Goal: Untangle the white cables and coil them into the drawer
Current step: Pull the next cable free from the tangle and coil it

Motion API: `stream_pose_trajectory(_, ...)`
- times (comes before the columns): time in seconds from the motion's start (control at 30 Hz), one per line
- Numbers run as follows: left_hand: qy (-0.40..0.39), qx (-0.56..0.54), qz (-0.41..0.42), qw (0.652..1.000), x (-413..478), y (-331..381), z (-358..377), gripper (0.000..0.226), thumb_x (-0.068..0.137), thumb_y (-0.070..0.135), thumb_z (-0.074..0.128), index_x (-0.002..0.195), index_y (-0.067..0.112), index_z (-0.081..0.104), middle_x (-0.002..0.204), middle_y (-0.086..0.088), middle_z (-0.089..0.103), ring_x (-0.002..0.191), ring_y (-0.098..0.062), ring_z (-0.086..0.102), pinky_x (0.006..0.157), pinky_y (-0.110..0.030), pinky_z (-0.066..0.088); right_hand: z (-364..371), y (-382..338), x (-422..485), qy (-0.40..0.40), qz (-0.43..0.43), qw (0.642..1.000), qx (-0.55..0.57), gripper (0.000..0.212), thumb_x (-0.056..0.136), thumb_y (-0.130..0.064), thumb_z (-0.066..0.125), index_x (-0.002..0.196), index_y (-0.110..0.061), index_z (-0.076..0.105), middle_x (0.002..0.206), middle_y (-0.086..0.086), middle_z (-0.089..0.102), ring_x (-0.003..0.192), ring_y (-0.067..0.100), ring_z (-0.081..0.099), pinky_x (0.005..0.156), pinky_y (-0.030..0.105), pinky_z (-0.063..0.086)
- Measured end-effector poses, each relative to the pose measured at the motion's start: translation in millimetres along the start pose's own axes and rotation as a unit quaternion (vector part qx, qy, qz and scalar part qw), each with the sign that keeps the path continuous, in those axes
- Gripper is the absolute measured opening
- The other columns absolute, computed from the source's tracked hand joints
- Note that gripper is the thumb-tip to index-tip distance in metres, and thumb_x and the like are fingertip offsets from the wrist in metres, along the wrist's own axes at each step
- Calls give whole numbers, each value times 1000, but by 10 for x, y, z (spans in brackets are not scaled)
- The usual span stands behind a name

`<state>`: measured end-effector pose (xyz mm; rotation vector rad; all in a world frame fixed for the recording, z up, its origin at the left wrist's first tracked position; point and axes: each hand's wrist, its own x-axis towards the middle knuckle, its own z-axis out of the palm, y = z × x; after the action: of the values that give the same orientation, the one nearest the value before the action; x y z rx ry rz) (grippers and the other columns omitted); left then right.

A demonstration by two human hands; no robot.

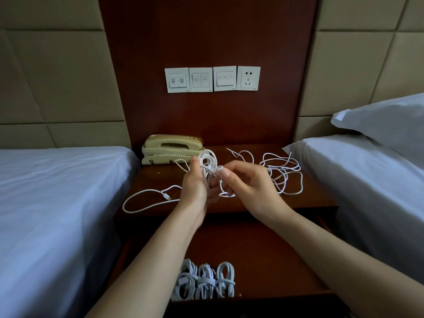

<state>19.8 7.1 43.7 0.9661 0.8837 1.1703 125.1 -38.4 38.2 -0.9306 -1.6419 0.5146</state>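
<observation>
Coiling is in hand. The left hand [197, 187] grips a half-wound coil of thin white cable [207, 160] above the dark wooden worktop [160, 177], and the right hand [247, 184] pinches its loose end. Next, I judge, the tail needs wrapping and tucking. The coil then goes beside the three wound white bundles [204, 281] in the open wooden drawer [263, 260]. A loose white cable tangle [283, 171] lies at the right. Fingers hide the coil's crossings, and the forearms cover part of the drawer.
</observation>
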Motion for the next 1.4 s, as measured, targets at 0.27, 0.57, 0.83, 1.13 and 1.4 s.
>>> stream_pose_trajectory(0.27, 32, 79, 32, 996, -8, -52, -39, 52, 99, 44, 25, 71, 14, 57, 45, 3, 47, 35, -10, 41, 38, -18, 30, 63, 1, 23, 3, 105, 992, -66, 32, 93, -26, 56, 66, -9, 62, 48, -11, 50, 44, 1, 41, 49, 14, 31)
stream_pose_trajectory(0.57, 86, 269, 238, 930, -63, -60, -19, 55, 102, 30, 25, 70, -5, 53, 62, -3, 52, 59, -15, 45, 58, -33, 35, 152, 39, -39, 29, 110, 989, -92, 31, 95, -22, 52, 66, -13, 58, 43, -9, 47, 39, 4, 42, 47, 21, 32)
stream_pose_trajectory(0.83, 91, 164, 206, 960, -12, -81, 43, 52, 102, 33, 24, 66, 17, 57, 69, -2, 60, 74, -22, 56, 78, -43, 46, 108, -2, -55, 58, 34, 981, -180, 6, 89, -15, 62, 89, -11, 67, 68, -4, 62, 62, 9, 60, 59, 25, 48)
stream_pose_trajectory(1.13, 74, 41, 140, 987, -49, -107, 85, 56, 101, 33, 27, 55, 16, 54, 44, 5, 53, 48, -14, 50, 58, -31, 40, 90, 14, -62, 94, -105, 926, -349, 19, 88, -22, 58, 74, -10, 57, 62, -1, 58, 50, 15, 51, 47, 39, 45)
stream_pose_trajectory(1.4, 72, 25, 175, 982, -53, -86, 64, 48, 102, 32, 26, 71, 17, 61, 73, -2, 64, 78, -20, 62, 78, -40, 49, 189, -59, 6, 97, -71, 960, -252, 9, 89, -13, 60, 83, -9, 64, 65, -3, 62, 56, 11, 56, 53, 24, 45)
